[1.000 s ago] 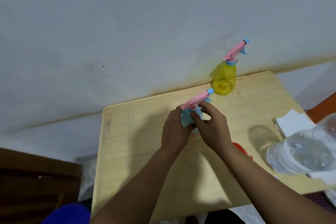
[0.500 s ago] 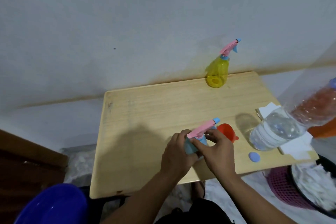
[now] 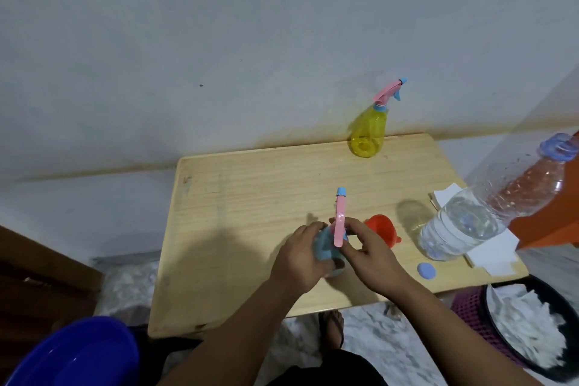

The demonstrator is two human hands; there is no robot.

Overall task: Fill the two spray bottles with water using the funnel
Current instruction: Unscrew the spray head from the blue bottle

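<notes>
Progress nil: blue spray bottle [image 3: 327,243] clasped by left hand [image 3: 302,255], right hand [image 3: 369,252] pinching its pink sprayer head [image 3: 339,222]; funnel [image 3: 380,229] just right of grip, water bottle [image 3: 476,216] further right, yellow spray bottle [image 3: 368,131] far beyond, capped, apparently empty.

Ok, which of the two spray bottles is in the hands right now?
The blue plastic spray bottle, gripped by the left hand and right hand. The yellow plastic spray bottle stands untouched by the wall.
</notes>
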